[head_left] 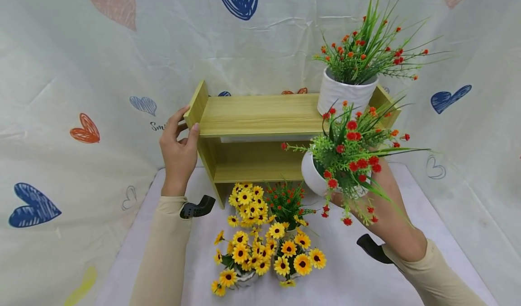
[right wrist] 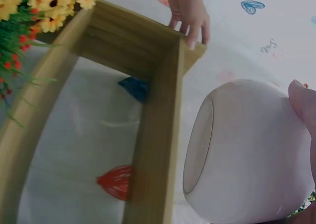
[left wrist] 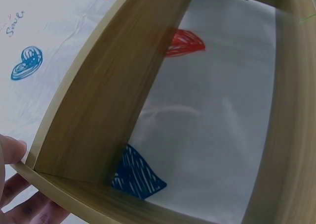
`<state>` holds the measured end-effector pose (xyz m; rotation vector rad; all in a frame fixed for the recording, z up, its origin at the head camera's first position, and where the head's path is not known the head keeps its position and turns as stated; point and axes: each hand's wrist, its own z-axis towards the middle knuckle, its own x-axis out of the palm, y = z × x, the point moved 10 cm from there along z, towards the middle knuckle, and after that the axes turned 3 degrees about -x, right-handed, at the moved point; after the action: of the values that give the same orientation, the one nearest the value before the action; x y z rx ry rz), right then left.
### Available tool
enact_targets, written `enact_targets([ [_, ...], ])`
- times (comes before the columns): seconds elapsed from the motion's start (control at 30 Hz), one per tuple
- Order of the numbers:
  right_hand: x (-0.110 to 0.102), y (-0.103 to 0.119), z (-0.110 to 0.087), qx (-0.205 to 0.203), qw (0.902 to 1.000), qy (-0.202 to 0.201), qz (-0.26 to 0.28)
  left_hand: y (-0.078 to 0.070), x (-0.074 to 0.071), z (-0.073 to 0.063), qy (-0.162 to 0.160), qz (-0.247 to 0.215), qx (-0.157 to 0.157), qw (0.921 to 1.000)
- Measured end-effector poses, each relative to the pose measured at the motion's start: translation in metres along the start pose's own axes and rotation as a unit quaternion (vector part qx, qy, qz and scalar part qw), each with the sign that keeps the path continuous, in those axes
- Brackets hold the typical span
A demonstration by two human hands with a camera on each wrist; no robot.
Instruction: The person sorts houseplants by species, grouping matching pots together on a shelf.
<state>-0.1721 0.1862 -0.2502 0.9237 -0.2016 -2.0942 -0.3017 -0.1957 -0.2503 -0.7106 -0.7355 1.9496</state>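
My left hand (head_left: 180,148) grips the left end of a wooden shelf (head_left: 256,111), thumb on the near side and fingers around the outside of its side panel. In the left wrist view, the thumb and fingers show at the shelf's corner. My right hand (head_left: 379,213) holds a round white flowerpot (head_left: 313,175) with red flowers and green leaves, raised in front of the shelf's right part. In the right wrist view, the smooth pot is tilted, its base facing the shelf, with my thumb on its side. Most of my right hand is hidden by plant and pot.
A white ribbed pot (head_left: 343,93) with grass and red flowers stands on the top board's right end. Several pots of yellow flowers (head_left: 244,251) and a red-flowered plant (head_left: 286,202) stand on the white table (head_left: 346,279) before the shelf. A heart-print curtain (head_left: 260,53) hangs behind.
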Motion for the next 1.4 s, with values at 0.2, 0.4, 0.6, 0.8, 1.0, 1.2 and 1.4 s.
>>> enact_targets([
  [0.2,0.004,0.010,0.030,-0.026,0.9993,0.000,-0.028,0.002,0.000,-0.004,0.004,-0.003,-0.009,0.9999],
  [0.4,0.013,0.008,0.054,0.010,0.9997,0.005,-0.023,0.003,0.000,-0.006,0.005,0.000,-0.008,1.0000],
  [0.6,0.024,-0.001,0.080,0.073,0.9969,0.002,-0.031,0.002,0.000,-0.005,0.003,-0.001,-0.005,1.0000],
  [0.8,0.040,-0.004,0.106,0.069,0.9946,-0.015,-0.077,0.002,0.000,-0.005,0.001,-0.001,-0.004,1.0000],
  [1.0,0.053,-0.008,0.119,0.077,0.9908,-0.027,-0.107,0.001,0.000,-0.004,-0.001,0.003,-0.005,1.0000],
  [1.2,0.062,-0.013,0.124,0.107,0.9864,-0.022,-0.122,0.000,0.001,-0.004,-0.001,0.000,-0.004,1.0000],
  [1.4,0.067,-0.015,0.131,0.125,0.9819,-0.024,-0.140,-0.002,0.001,-0.002,-0.001,0.002,0.000,1.0000],
])
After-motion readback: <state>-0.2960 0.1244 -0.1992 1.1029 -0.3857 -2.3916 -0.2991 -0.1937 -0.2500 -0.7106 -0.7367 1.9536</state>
